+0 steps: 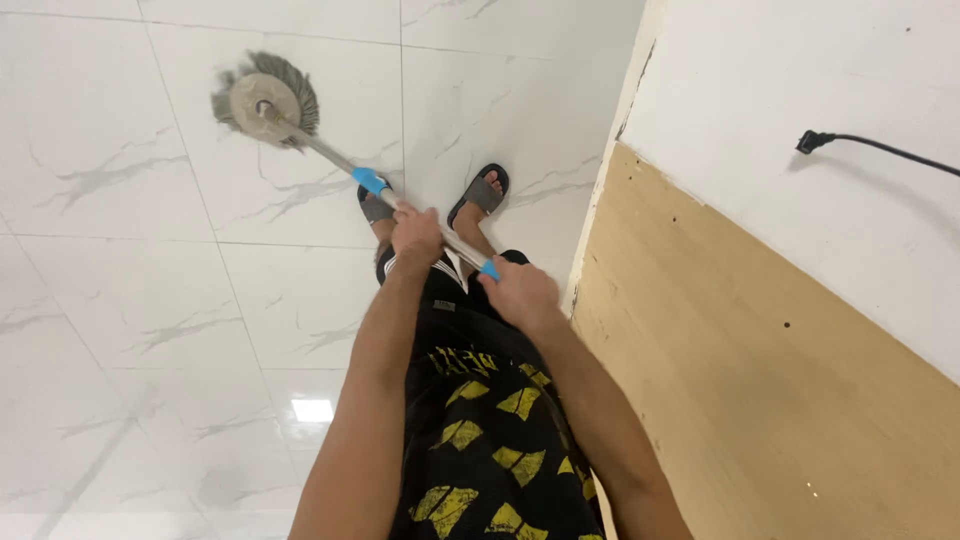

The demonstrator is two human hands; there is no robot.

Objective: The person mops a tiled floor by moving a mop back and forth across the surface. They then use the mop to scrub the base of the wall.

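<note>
Your left hand [416, 236] is wrapped tight around the metal mop handle [330, 155], partway down the shaft, just below a blue collar [370, 181]. Your right hand [520, 292] is closed on the upper end of the same handle, beside a second blue band [489, 269], close to your body. The handle slants away from you, up and to the left in the view, ending in a round spin mop head [263, 98] with grey strands fanned out, pressed flat on the glossy white marble-look tile floor [120, 290]. Your feet in dark slide sandals [480, 195] stand on the tiles beneath the handle. On your right, a pale wooden panel [760, 380] covers the lower white wall [800, 60], where a black cable [880, 148] hangs.
</note>
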